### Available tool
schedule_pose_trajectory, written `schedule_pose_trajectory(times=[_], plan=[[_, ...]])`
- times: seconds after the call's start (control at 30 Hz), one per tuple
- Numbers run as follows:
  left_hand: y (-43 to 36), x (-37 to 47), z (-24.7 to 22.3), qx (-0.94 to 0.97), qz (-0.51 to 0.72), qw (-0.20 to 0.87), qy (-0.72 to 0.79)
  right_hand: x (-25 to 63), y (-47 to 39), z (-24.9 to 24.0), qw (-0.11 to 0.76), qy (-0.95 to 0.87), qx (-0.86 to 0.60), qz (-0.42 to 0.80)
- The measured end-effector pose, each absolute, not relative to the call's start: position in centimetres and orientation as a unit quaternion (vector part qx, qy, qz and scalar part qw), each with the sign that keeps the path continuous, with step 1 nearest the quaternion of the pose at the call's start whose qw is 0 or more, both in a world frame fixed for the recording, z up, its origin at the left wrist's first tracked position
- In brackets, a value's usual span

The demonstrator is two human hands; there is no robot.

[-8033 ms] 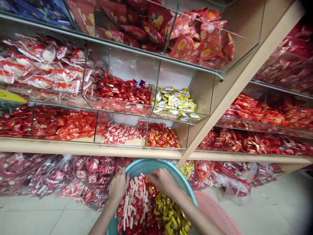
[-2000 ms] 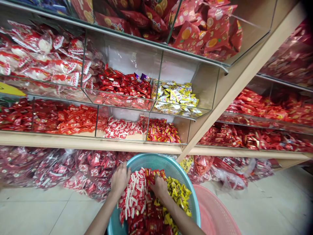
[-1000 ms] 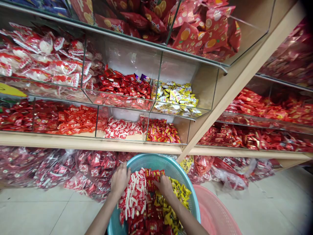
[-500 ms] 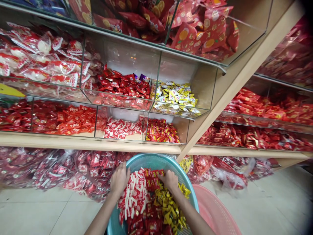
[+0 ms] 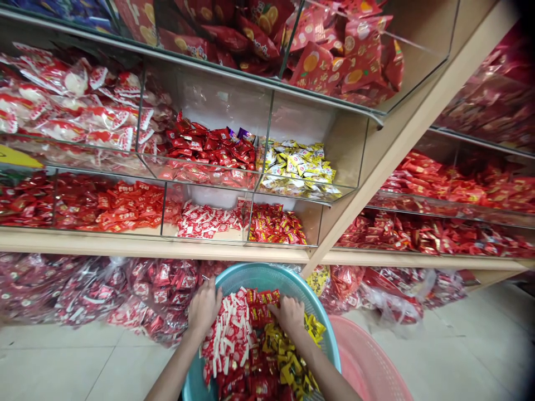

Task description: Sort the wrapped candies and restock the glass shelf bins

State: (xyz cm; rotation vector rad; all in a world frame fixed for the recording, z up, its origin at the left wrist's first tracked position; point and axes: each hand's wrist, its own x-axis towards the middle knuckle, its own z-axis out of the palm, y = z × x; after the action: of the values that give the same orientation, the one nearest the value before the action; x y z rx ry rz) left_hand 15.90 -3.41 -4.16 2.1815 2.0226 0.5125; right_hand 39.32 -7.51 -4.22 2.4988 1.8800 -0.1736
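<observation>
A round teal plastic basket (image 5: 330, 328) holds wrapped candies sorted by colour in patches. My left hand (image 5: 204, 307) is closed over its left rim, thumb toward the inside. Beside that hand lie red-and-white candies (image 5: 229, 334). My right hand (image 5: 290, 314) is inside the basket on the right, fingers curled down and thumb pointing left. It rests at the small red candies (image 5: 261, 306), with yellow candies (image 5: 288, 351) just below it. Whatever lies under its fingers is hidden. Dark red candies (image 5: 259, 384) fill the near part of the basket.
Behind the basket, wooden shelves (image 5: 125, 240) with clear bins hold candies, mostly red, some yellow and white. Filled plastic bags (image 5: 96, 289) sit on the tiled floor (image 5: 54, 362) under the lowest shelf. A pink basin (image 5: 371, 362) stands at the right, partly under the teal basket.
My right hand's fingers have shifted slightly and bent a little more over the candies. My left hand and the basket stay in place.
</observation>
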Motion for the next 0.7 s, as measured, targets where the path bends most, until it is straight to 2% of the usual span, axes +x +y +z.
schedule_pose_trajectory(times=[0.17, 0.3, 0.43, 0.53, 0.7], plan=[[-3.3, 15.8, -4.5, 0.718, 0.175, 0.065, 0.671, 38.6, -7.0, 0.9, -0.068, 0.645, 0.758, -0.068], [-3.2, 15.8, -4.8, 0.718, 0.178, 0.075, 0.669, 37.6, -6.4, 7.3, -0.192, 0.716, 0.659, -0.128], [-3.3, 15.8, -4.6, 0.716, 0.174, 0.079, 0.672, 37.5, -4.4, 12.5, -0.293, 0.736, 0.605, -0.085], [-3.3, 15.8, -4.4, 0.719, 0.17, 0.075, 0.669, 37.9, -2.0, 14.4, -0.285, 0.727, 0.623, -0.044], [-3.3, 15.7, -4.5, 0.719, 0.17, 0.071, 0.67, 37.0, 1.8, 15.0, -0.172, 0.684, 0.709, -0.009]])
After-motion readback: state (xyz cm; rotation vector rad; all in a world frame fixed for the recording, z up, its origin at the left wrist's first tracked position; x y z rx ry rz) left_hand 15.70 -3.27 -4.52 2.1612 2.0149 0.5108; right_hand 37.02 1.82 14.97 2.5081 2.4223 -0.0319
